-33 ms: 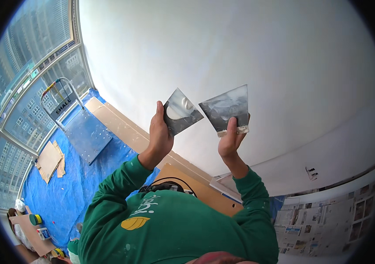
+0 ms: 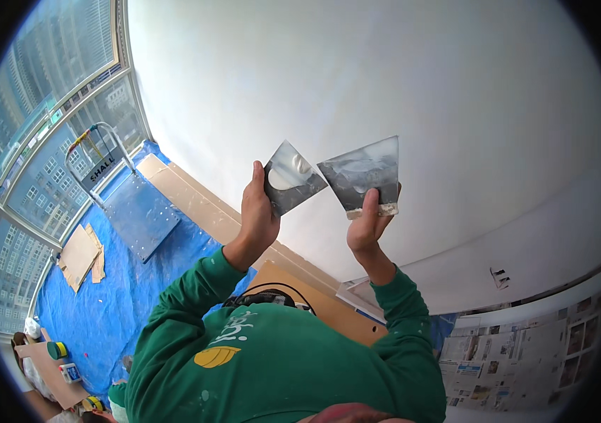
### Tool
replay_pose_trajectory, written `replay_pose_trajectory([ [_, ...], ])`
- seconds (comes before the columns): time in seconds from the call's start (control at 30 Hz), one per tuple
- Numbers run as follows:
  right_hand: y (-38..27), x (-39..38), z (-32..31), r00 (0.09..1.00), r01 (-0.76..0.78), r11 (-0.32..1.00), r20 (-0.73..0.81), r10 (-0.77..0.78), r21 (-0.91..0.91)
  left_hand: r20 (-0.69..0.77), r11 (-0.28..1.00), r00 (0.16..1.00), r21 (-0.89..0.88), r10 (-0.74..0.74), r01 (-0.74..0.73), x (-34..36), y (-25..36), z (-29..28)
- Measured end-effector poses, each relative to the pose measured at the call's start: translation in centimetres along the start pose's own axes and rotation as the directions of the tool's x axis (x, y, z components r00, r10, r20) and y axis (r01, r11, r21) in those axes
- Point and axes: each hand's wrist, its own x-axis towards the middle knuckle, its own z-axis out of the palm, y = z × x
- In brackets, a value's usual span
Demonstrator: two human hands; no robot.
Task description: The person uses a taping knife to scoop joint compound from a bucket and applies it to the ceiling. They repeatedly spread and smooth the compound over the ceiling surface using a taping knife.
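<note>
Item: two plastering blades held up before a white wall [image 2: 385, 77].

Left hand [image 2: 257, 215]: closed around the lower corner of a small dark putty blade [image 2: 292, 178], thumb up along its edge. A pale dab of filler [image 2: 288, 173] sits on the blade's upper face.

Right hand [image 2: 369, 224]: fingers and thumb pinching the lower rim of a wider trapezoid blade [image 2: 365, 176], whose face is smeared grey-white (thin film, no heaped filler visible).

Relation: the two blades stand just beside each other at one height, near corners almost meeting; whether they touch cannot be told.

Step in hand (judged): filler is being passed or evened between the blades, ahead of spreading on the wall. The next move appears to call for tilting the small blade's loaded edge against the wide blade's face and drawing it across, with both wrists steady so the dab does not slide off.

Edges: the blades' upper edges are straight and thin, pointing toward the wall; the wide blade's bottom rim carries a crust of dried filler.

Open room: bare wall above and to either side of the hands. Below the left hand, well apart, lie cardboard strips [image 2: 195, 201] along the wall foot, a blue floor sheet [image 2: 103, 282] and a flat hand cart [image 2: 135, 215]. Below the right hand, newspaper [image 2: 519, 352] covers the floor. Windows [image 2: 40, 106] stand far to the left.
</note>
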Motion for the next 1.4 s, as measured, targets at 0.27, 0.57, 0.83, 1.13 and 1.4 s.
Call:
replay_pose_trajectory([
  [0.27,-0.8,-1.3,2.1,0.975,0.134,0.985,0.193,-0.112,-0.109,-0.006,0.996,1.000,0.088,0.023,-0.022,-0.4,0.7,0.6],
  [0.57,0.1,-3.3,1.8,0.933,0.007,0.989,0.356,0.048,-0.151,0.065,0.985,0.996,0.162,0.052,-0.062,-0.1,2.0,0.9],
  [0.83,-1.4,-2.7,0.0,0.641,-0.670,0.501,0.086,0.763,0.548,0.019,0.988,0.998,0.139,0.057,-0.059,1.1,3.0,0.7],
  [1.13,-0.2,-3.9,2.9,0.461,-0.513,-0.643,0.814,0.353,0.569,0.186,0.972,0.977,0.228,-0.107,0.063,2.5,1.6,0.4],
  [1.4,4.2,-3.6,-1.0,0.633,-0.440,0.493,-0.131,0.763,0.751,0.147,0.932,0.965,0.265,0.216,-0.249,3.5,1.0,-1.0],
])
